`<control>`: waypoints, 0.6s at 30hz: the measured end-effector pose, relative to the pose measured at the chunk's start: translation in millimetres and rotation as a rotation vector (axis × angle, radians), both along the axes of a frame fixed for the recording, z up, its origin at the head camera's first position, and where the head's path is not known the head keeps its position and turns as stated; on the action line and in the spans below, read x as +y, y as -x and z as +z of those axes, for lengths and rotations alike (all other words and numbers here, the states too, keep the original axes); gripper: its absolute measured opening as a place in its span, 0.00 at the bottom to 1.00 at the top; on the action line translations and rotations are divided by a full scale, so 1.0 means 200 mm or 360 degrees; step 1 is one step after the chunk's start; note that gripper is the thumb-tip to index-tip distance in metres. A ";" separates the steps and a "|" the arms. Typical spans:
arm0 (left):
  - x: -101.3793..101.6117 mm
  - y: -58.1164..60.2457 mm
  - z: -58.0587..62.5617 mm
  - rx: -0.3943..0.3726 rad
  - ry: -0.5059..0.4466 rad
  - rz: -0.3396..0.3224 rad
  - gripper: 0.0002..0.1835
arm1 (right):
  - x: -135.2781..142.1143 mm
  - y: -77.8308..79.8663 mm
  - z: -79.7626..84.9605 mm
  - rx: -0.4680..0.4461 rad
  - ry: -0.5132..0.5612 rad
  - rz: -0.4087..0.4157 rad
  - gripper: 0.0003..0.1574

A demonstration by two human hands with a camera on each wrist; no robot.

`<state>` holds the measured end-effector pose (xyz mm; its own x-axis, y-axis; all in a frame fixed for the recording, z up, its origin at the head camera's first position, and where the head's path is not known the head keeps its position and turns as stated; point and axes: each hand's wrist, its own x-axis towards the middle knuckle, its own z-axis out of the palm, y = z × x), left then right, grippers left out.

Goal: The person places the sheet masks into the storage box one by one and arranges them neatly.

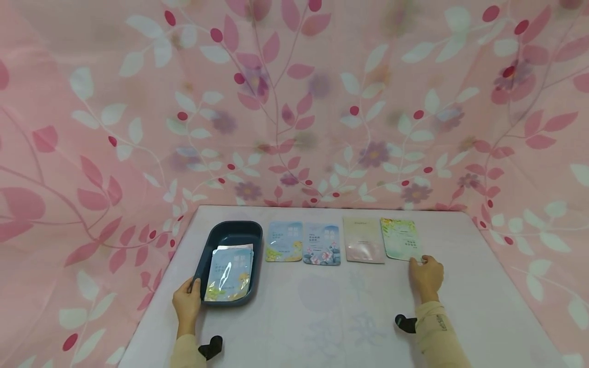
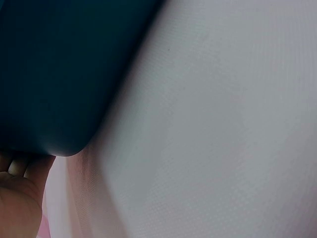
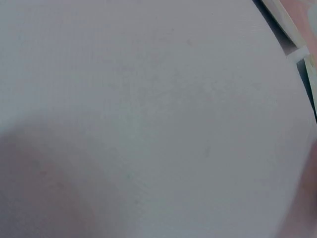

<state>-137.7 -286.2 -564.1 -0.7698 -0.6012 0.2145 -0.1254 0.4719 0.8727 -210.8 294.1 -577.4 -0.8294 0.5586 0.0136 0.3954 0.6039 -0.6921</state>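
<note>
My left hand (image 1: 186, 305) grips the near left rim of a dark blue rectangular tray (image 1: 236, 228), and its fingers also show under the tray in the left wrist view. Inside lies a stack of glossy light blue sachets (image 1: 228, 276) with yellow flowers. My right hand (image 1: 428, 276) has its thumb and curled fingers at the lower right corner of a green sachet (image 1: 401, 238) on the table, pinching it there. That sachet ends a row with a blue yellow-flowered sachet (image 1: 284, 242), a blue pink-flowered sachet (image 1: 321, 244) and a beige-pink sachet (image 1: 363, 240).
The pale tablecloth (image 1: 294, 317) shows faint markings between my forearms. Behind the table hangs a pink curtain (image 1: 285, 128) with leaves and flowers. A black strap end sticks out by each beige sleeve. The right wrist view holds mostly blurred cloth, with sachet edges at its upper right.
</note>
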 end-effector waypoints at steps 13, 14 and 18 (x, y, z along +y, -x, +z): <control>0.00 0.00 0.01 0.0007 -0.0002 0.0002 0.14 | 0.04 0.05 0.07 -0.0330 0.0050 0.0105 0.38; 0.00 0.00 0.00 0.0006 0.0000 0.0002 0.14 | 0.04 0.06 0.07 -0.0349 0.0057 0.0104 0.38; 0.00 0.00 0.00 0.0009 0.0000 0.0001 0.14 | 0.05 0.08 0.08 -0.0384 0.0092 0.0087 0.37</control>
